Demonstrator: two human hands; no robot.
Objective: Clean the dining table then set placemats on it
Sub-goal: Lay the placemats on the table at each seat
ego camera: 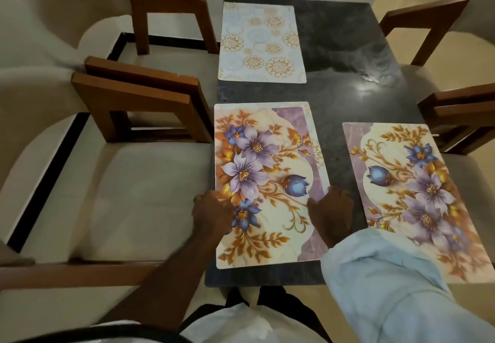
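The left hand (211, 210) is laid flat on the left edge of a rectangular purple-flowered placemat (267, 166). The right hand (332, 208) is set at its right edge, and whether it grips cannot be told. The mat is spread on the dark stone worktop (337, 48).

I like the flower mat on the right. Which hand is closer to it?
Right. The right hand is just left of that mat; the left hand is farther, across the other flower mat.
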